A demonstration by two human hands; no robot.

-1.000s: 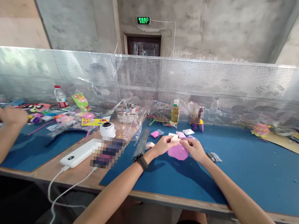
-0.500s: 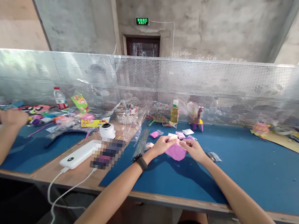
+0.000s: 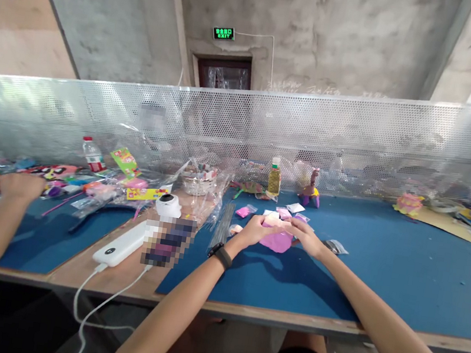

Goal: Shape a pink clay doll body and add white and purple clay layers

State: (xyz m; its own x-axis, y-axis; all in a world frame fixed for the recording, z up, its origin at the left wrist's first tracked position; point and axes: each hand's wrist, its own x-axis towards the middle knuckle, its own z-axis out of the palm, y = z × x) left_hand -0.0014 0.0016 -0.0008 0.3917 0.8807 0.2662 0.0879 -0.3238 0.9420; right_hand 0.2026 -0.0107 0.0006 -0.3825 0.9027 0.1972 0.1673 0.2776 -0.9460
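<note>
Above the blue mat (image 3: pixel 336 276), just in front of the yellow bottle (image 3: pixel 274 180): left hand (image 3: pixel 256 229) and right hand (image 3: pixel 304 235), fingertips pinched on the pink sheet (image 3: pixel 277 241) between them.

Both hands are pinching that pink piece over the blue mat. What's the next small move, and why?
Probably lower the pink piece onto the blue mat right beneath it. The left hand and right hand both pinch its upper edge, so the rest hangs loose, and small packets lie just beyond the hands.
</note>
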